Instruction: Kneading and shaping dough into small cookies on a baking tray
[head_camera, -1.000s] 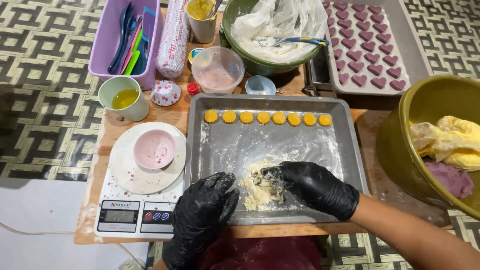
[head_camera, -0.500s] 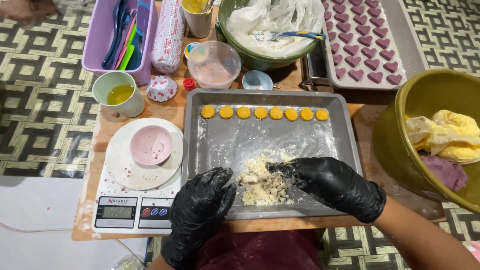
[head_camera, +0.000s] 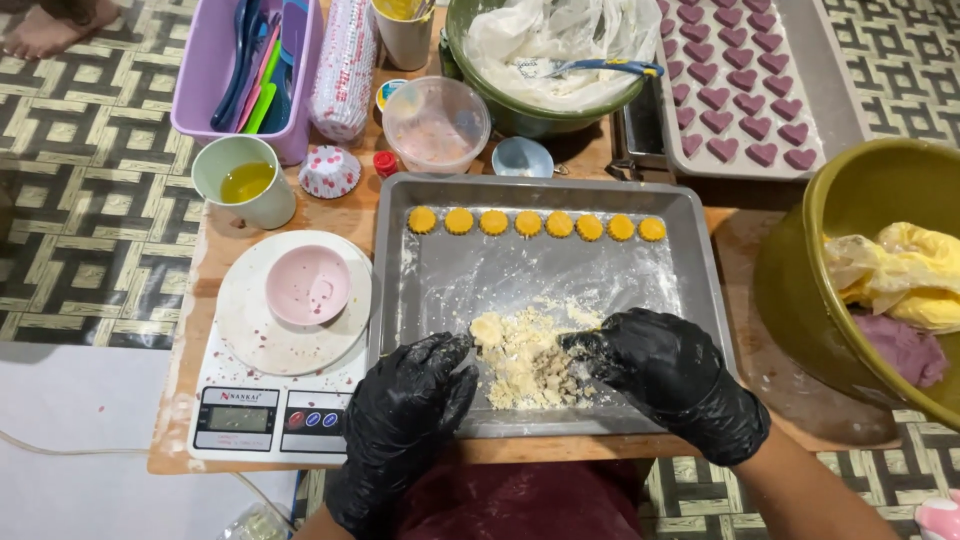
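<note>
You're at the crumbly stage. Both your hands wear black gloves & sit low in the frame, over the near end of the gray baking tray (head_camera: 690, 250). Your left hand (head_camera: 410, 410) is curled, fingers bent & close together, pushing at the left edge of the pale yellow dough pile (head_camera: 528, 362). Your right hand (head_camera: 668, 372) is cupped w/ fingers pressed together, touching the pile's right edge. Neither hand pinches anything. The pile lies loose in the lower middle of the tray, between your two hands.

I think the step is gathering the crumbs into one lump. It's not a lump yet; bits lie spread out. Next move, I'd guess: squeeze from both sides, gently, so crumbs don't slide off on the floury tray.

Containers:
- Tray: a row of small round yellow discs (head_camera: 543, 224) along its far edge, well apart from the pile.
- Big green bowl (head_camera: 800, 260) at the right: yellow dough & some purple dough.
- Other green bowl (head_camera: 470, 75) top middle: white plastic wrap & a blue-handled tool.
- Clear tub (head_camera: 436, 122) top middle: pinkish inside, looks near empty.
- Mug (head_camera: 245, 180) at the left: yellow liquid.
- Small pink bowl (head_camera: 307, 285) on a white plate on the kitchen scale (head_camera: 275, 415): just specks.
- Purple bin (head_camera: 200, 90) upper left: spatulas.
- Far tray (head_camera: 840, 100) upper right: purple heart shapes.
</note>
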